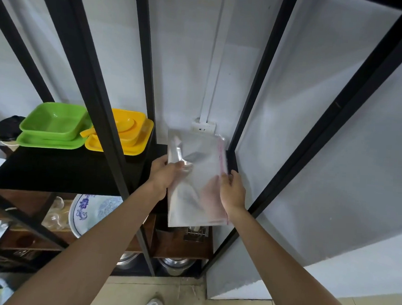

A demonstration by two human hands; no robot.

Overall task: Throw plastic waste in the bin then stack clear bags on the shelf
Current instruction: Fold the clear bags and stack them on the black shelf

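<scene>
Holding a stack of clear bags (pixel 194 175) between them, the left hand (pixel 164 176) pinches its left edge and the right hand (pixel 232 190) curls round its right edge, just right of the black shelf (pixel 63 171) bearing yellow dishes (pixel 127 135).

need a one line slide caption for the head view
Both hands, left hand and right hand, hold a stack of clear bags at the black shelf beside green and yellow trays.
</scene>
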